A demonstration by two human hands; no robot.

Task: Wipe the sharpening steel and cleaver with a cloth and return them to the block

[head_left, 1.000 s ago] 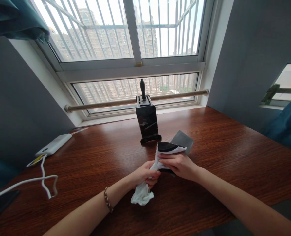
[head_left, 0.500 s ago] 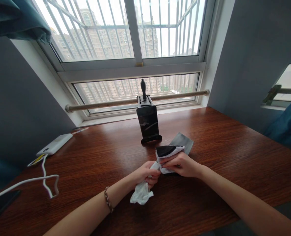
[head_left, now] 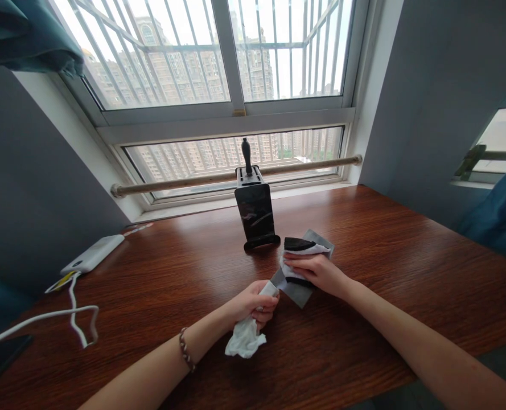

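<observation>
Head view: left fingers (head_left: 270, 300) grip handle (head_left: 268, 289), right fingers (head_left: 299, 263) hold cloth (head_left: 300, 245) on blade (head_left: 300, 295), inside tabletop (head_left: 406, 256) edges

The cloth (head_left: 304, 251) was banded in black and white; the blade (head_left: 300, 296) was toned grey, its handle (head_left: 270, 288) and the tissue (head_left: 245, 340) white. The table (head_left: 184, 256) was streaked with reddish-brown wood grain, the stand (head_left: 255, 210) coloured black.

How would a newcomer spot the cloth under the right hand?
On the reddish-brown table, go from the black stand down and right to the right hand. Its fingers lie on the cloth, over a flat grey blade. Black areas on white set it apart from the plain white wad below the left hand.
</observation>
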